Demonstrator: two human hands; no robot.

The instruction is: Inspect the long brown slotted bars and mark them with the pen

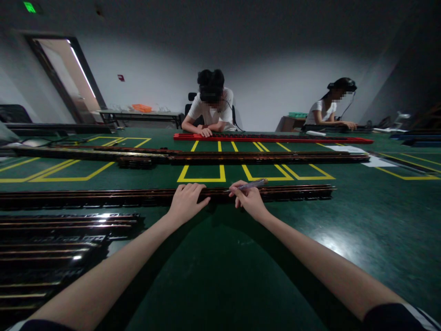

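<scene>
Across the green table in front of me lies a long dark bundle of strips point(292, 194) with thin copper-coloured lines along it. My left hand point(188, 202) rests on top of it, fingers draped over the far side and thumb spread to the right. Just to the right, my right hand point(250, 200) is closed in a pinch around a slim, clear-barrelled pen point(255, 184). Its thin tip points left and is at the strips, between my two hands; whether it touches them I cannot tell.
More dark strips point(69, 220) lie at the near left. Beyond the yellow tape marks point(201, 180) runs another long bundle point(268, 157). Across the table point(213, 276), one person point(212, 105) leans over a red strip point(275, 138); another person point(330, 110) sits farther right. White paper point(379, 162) lies at right.
</scene>
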